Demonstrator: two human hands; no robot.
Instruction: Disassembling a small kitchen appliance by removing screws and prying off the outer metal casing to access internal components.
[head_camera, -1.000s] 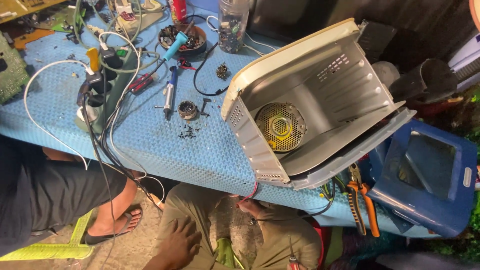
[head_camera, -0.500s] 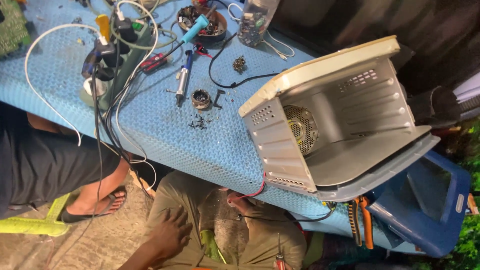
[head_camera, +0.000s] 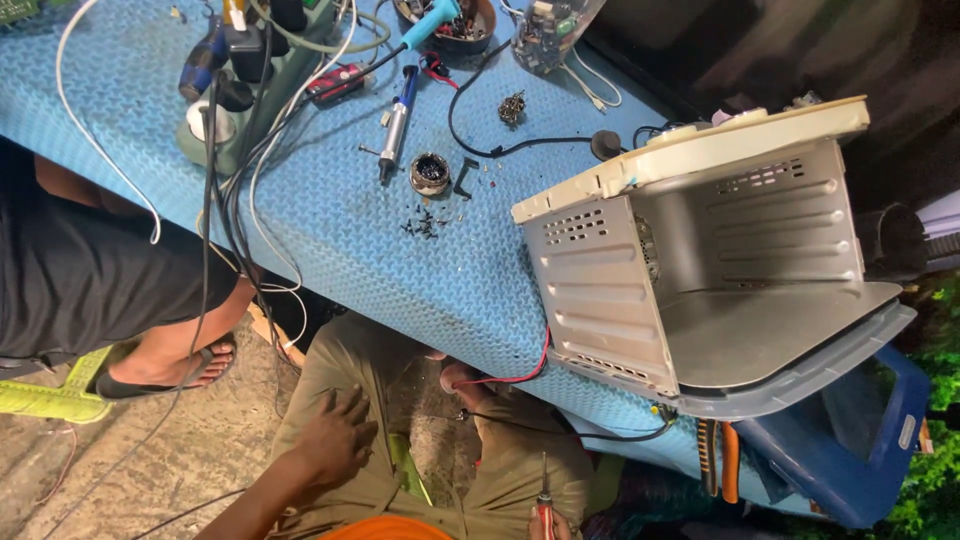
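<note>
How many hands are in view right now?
2. Left hand rests open on the thigh; right hand, mostly cut off at the bottom edge, is at a red-handled screwdriver. Another person's hands may be hidden.

A low workbench covered in a blue, diamond-textured mat runs diagonally across the view, its near edge overhanging the ground. Below it lies a rough, grey-brown concrete floor, gritty and unevenly lit. A bright yellow-green plastic object, partly cut off at the left edge, rests on that floor. Beyond the far edge of the bench the background falls into a dark, shadowed area where nothing can be made out. Green foliage shows at the lower right corner. Light falls evenly on the mat from above.
</note>
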